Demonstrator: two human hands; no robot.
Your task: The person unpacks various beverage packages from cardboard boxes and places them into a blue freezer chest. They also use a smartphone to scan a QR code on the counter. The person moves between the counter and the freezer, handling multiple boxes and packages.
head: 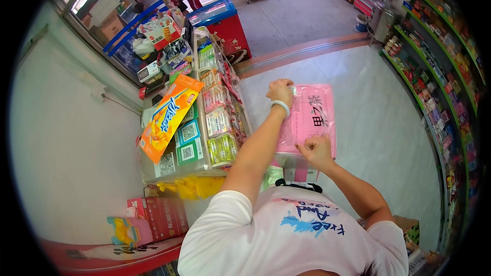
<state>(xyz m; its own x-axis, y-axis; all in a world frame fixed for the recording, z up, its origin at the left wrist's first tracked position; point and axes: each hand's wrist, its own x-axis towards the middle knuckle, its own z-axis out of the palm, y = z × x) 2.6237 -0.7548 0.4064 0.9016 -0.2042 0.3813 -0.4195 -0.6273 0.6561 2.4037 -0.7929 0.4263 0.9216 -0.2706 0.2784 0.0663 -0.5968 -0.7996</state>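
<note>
A pink carton [303,119] in clear plastic film lies before me, with large dark characters on its top. Over its far left corner my left hand [279,91] is bent, gripping the edge; a pale bangle circles that wrist. My right hand [317,150] is at the near edge of the carton, fingers curled in and thumb pointing left. Whether it pinches the film I cannot tell. Beneath the pink carton, part of a white and pink box [301,174] shows close to my body.
To the left stands a glass-topped counter [149,172] with an orange pouch [168,119] and rows of small packets [216,120]. Farther off is a red chest freezer [226,30]. Stocked shelves [433,76] line the right wall. Two people stand outside near the doorway.
</note>
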